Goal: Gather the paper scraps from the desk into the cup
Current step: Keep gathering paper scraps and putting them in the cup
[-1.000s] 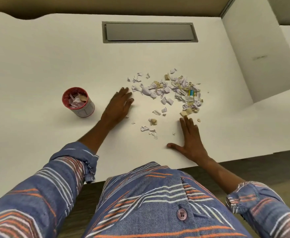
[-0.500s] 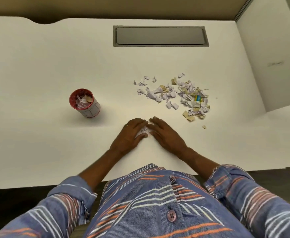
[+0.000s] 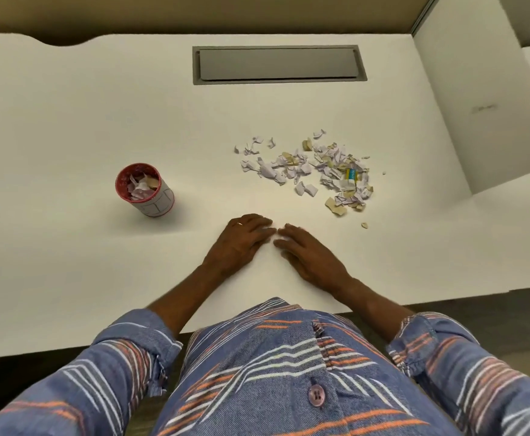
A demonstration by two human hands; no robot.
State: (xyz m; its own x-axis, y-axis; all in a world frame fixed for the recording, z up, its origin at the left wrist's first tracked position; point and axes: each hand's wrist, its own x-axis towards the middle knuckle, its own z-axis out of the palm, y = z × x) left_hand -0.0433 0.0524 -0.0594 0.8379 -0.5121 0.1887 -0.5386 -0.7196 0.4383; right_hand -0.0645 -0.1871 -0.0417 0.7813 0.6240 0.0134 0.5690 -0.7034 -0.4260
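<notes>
A red-rimmed cup (image 3: 159, 204) with a white wall stands left of centre on the white desk (image 3: 69, 121), partly filled with paper scraps. The main pile of white and tan paper scraps (image 3: 320, 168) lies to the right, beyond my hands. My left hand (image 3: 241, 240) and my right hand (image 3: 307, 256) rest low on the desk with fingertips meeting. A small bunch of white scraps is pressed between them, mostly hidden under the fingers. The cup sits about a hand's length left of my left hand.
A grey rectangular cable hatch (image 3: 279, 64) is set into the desk at the back. A white side panel (image 3: 477, 89) rises at the right. One stray tan scrap (image 3: 364, 225) lies right of my hands. The desk's front edge runs just above my striped shirt.
A second ago my hands lay apart on either side of loose scraps near the front. They swept inward and met, and those scraps now sit bunched between the fingertips.
</notes>
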